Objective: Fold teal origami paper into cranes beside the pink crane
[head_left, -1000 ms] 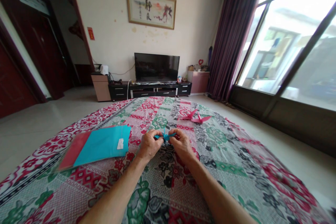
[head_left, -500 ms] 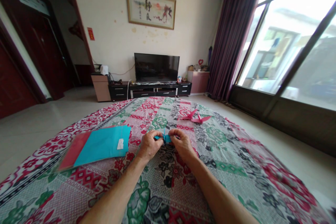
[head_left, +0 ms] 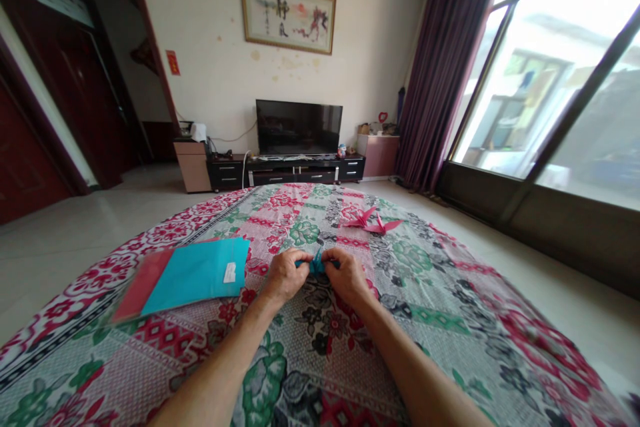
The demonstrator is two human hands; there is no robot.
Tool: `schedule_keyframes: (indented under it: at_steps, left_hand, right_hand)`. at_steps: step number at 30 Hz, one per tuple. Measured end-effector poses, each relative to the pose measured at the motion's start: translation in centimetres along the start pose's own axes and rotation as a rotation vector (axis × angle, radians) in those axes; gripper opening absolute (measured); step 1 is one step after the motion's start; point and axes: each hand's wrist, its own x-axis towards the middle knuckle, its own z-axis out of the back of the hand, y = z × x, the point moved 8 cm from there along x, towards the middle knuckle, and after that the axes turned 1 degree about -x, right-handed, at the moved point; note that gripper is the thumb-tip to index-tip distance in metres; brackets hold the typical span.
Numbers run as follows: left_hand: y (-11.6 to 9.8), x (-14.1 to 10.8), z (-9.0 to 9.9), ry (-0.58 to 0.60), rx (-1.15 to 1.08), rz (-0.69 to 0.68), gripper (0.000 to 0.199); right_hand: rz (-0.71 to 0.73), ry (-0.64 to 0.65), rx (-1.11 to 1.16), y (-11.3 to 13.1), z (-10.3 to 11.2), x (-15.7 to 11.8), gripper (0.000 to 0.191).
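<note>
A small folded piece of blue paper (head_left: 317, 264), with a thin point sticking up from its middle, is held just over the patterned cloth. My left hand (head_left: 289, 273) pinches its left side between thumb and fingers. On the other side, my right hand (head_left: 346, 273) grips the paper's right end the same way. The fingers cover much of the paper, so its full shape is hidden. Two folded pink paper cranes (head_left: 373, 221) lie side by side beyond my right hand.
A clear packet of blue and red paper sheets (head_left: 195, 277) with a white label lies left of my hands. The floral tablecloth (head_left: 430, 347) covers the round table. Farther off stand a television (head_left: 299, 128) and a low black cabinet (head_left: 227, 175).
Both hands stay in nearly the same place. The blue paper has shifted slightly between the fingers, and its upright point now leans a little to the right.
</note>
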Motion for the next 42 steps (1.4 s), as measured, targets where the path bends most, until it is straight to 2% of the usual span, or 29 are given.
schedule_keyframes:
  at_steps: [9, 15, 20, 29, 37, 42]
  left_hand:
    - [0.34, -0.06, -0.26, 0.067, 0.161, 0.011, 0.024]
    - [-0.07, -0.20, -0.06, 0.068, 0.271, -0.001, 0.024]
    - [0.16, -0.19, -0.20, 0.084, 0.253, -0.004, 0.028]
    - [0.45, -0.05, 0.03, 0.037, 0.144, 0.017, 0.030]
    - [0.09, 0.11, 0.37, 0.018, 0.147, 0.009, 0.031]
    - [0.37, 0.04, -0.01, 0.036, 0.206, 0.007, 0.030]
  right_hand:
    - [0.096, -0.006, -0.006, 0.74, -0.06, -0.21, 0.021]
    - [0.167, 0.021, -0.080, 0.98, -0.48, -0.38, 0.023]
    - [0.178, 0.018, -0.070, 0.80, -0.56, -0.34, 0.026]
    - [0.194, -0.031, -0.051, 0.72, -0.11, -0.17, 0.031]
    - [0.203, -0.059, -0.050, 0.81, 0.13, -0.08, 0.031]
    - [0.201, -0.020, -0.079, 0.87, -0.16, -0.19, 0.028]
